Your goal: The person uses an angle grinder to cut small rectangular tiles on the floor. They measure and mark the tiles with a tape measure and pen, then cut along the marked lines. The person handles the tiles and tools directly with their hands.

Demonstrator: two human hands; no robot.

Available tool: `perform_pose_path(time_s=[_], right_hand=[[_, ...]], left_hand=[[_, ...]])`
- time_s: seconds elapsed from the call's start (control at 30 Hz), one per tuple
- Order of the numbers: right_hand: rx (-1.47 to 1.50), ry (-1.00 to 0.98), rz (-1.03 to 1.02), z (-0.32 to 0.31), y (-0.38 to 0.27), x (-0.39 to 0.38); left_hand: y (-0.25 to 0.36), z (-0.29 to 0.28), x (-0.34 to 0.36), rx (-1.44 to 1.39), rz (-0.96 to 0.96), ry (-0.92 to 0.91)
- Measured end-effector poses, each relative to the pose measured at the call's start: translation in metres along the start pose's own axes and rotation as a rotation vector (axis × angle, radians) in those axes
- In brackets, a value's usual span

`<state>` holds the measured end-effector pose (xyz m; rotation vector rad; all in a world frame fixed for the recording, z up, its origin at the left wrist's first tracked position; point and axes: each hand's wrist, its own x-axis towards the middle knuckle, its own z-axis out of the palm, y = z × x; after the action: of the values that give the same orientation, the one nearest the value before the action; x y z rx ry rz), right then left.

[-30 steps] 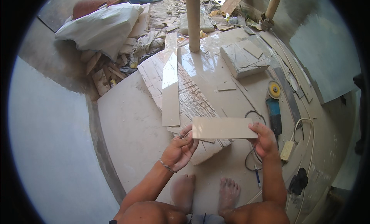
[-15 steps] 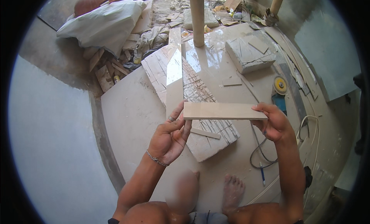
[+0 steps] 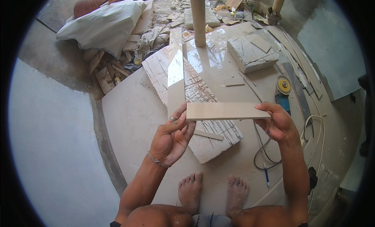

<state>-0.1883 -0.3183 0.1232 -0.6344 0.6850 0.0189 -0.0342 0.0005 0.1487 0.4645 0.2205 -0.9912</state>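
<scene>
A narrow beige tile strip (image 3: 226,111) is held level in front of me, one end in each hand. My left hand (image 3: 172,135) grips its left end, thumb at the near edge and fingers around the end. At the other end, my right hand (image 3: 278,123) pinches the strip, thumb on top and fingers beneath. Under the strip lies a scored, pale block (image 3: 215,148) with a small tile sliver (image 3: 209,135) on it. A longer tile strip (image 3: 176,92) rests across the block's far part, just beyond my left hand.
An angle grinder (image 3: 283,92) with a yellow disc lies right, its dark cord (image 3: 258,158) looping near a blue pen (image 3: 266,175). Farther off stand a second block (image 3: 250,57) and a post (image 3: 198,23). Rubble and a white sack (image 3: 105,25) fill the back; a wall (image 3: 54,141) runs left.
The tile strip stays between both hands, almost unmoved. My left foot, blurred before, now shows sharply. The view has shifted very slightly.
</scene>
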Motion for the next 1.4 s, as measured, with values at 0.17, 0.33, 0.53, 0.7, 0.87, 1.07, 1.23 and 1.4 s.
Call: perform_pose_path(time_s=[0.17, 0.33, 0.53, 0.7, 0.87, 1.07, 1.23, 1.4], right_hand=[[-0.237, 0.092, -0.202, -0.019, 0.028, 0.040], [-0.298, 0.168, -0.347, -0.054, 0.069, 0.104], [-0.450, 0.189, -0.328, -0.065, 0.097, 0.107], [-0.888, 0.225, -0.315, -0.055, 0.093, 0.089], [-0.947, 0.178, -0.250, -0.051, 0.091, 0.078], [-0.958, 0.629, -0.603, -0.055, 0.106, 0.042], [-0.989, 0.786, -0.623, -0.083, 0.128, -0.010], [-0.979, 0.791, -0.572, -0.093, 0.153, -0.036]], left_hand=[[-0.003, -0.046, 0.013, 0.767, 0.128, 0.189], [-0.027, -0.101, 0.016, 2.051, 0.675, -0.038], [-0.025, -0.129, 0.000, 2.331, 0.593, -0.222], [-0.015, -0.143, -0.019, 2.095, 0.485, -0.227], [-0.020, -0.128, -0.040, 1.425, 0.036, 0.160], [-0.035, -0.090, -0.036, 1.022, -0.180, 0.237], [-0.033, -0.078, -0.032, 0.827, -0.162, 0.197], [-0.041, -0.060, -0.030, 0.910, -0.113, 0.267]])
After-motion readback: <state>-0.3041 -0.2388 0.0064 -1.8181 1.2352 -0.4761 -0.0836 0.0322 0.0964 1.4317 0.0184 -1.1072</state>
